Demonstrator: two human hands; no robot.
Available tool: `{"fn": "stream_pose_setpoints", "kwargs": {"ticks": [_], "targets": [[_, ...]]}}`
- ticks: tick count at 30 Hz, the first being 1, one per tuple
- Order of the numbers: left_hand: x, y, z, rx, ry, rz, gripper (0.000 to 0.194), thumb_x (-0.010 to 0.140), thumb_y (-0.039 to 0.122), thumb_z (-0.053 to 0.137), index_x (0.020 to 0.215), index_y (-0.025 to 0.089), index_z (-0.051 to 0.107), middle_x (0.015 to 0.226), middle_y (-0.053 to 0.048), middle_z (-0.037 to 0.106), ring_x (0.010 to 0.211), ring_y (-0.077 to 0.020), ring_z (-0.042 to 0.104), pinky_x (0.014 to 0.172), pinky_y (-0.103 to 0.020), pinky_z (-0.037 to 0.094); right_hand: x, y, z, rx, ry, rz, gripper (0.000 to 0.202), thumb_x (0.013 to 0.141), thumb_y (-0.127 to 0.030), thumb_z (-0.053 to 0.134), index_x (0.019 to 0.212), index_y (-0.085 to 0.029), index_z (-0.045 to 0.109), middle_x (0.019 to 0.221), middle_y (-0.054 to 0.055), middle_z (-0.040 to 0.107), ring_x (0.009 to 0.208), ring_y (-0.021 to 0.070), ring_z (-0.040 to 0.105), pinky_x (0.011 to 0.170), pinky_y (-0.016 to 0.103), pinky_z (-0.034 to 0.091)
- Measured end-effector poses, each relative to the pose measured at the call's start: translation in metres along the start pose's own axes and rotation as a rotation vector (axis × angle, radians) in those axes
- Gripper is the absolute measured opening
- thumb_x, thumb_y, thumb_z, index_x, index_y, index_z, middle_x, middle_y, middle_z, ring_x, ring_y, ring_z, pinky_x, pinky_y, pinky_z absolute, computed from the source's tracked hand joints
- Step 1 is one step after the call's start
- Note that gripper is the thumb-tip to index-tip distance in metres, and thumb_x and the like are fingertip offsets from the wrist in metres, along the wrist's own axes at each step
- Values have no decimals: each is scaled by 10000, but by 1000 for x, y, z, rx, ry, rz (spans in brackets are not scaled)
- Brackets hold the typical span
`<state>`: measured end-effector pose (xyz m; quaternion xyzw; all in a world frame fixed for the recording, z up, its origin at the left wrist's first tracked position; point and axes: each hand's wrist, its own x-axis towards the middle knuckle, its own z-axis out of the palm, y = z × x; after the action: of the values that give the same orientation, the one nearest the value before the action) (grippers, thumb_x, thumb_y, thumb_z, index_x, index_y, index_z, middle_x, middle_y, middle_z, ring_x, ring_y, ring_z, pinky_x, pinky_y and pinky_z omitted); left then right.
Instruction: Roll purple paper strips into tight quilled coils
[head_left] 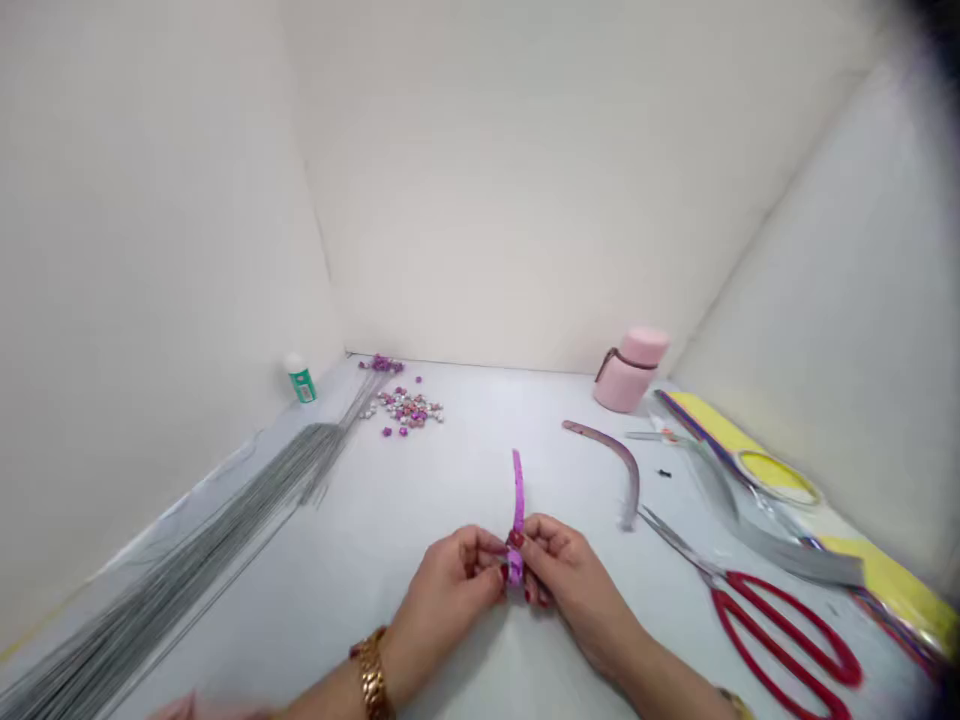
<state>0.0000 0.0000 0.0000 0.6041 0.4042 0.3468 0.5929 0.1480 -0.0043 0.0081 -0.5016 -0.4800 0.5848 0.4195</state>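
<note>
1. Between the pile of small pieces and the pink bottle, a hand could pass over the bench to the back wall.
2. At the left, the wire bundle lies across the way.
3. The curved strip makes the way before the bottle narrower.
4. At the right, scissors and grey strip are obstacles.

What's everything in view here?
Wires: many, grey, left
Stars: many, purple, pink, white, back left
Container: one, green-white, left
Flask: one, pink, back right
Mauve strip: one, right
Grey strip: one, right
Black bit: one, right
Scissors: one, red-handled, right
Ring: one, yellow, right
Packs: some, mostly yellow, right
Tabletop: one, white, beneath
Walls: three, white, around
Purple strip: one, centre
Wristbands: two, gold, both wrists
Left hand and right hand: two, bare, centre
</note>
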Motion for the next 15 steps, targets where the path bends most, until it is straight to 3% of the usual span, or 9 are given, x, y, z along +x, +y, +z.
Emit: {"fn": "stream_pose_setpoints", "kwargs": {"ticks": [6,11,15], "targets": [[-11,10,1,305,48,181,192,823,146,384,995,188,457,638,29,533,571,-110,483,545,-197,355,0,-1,4,6,-28,38,281,777,-415,519,656,-174,440,402,-79,461,337,49,379,360,161,240],[-13,18,-2,473,22,248,211,839,140,361,1012,202,465,723,2,586,640,-122,526,608,-205,376,-1,0,4,-33,-61,55,264,791,-398,503,663,-176,436,395,-74,474,317,49,368,346,165,214],[-13,18,-1,495,-59,296,234,830,119,356,1002,213,483,776,-8,605,676,-129,529,647,-219,381,-1,0,3,20,38,-20,262,800,-385,502,654,-179,433,403,-75,465,343,52,367,371,168,250]]}}
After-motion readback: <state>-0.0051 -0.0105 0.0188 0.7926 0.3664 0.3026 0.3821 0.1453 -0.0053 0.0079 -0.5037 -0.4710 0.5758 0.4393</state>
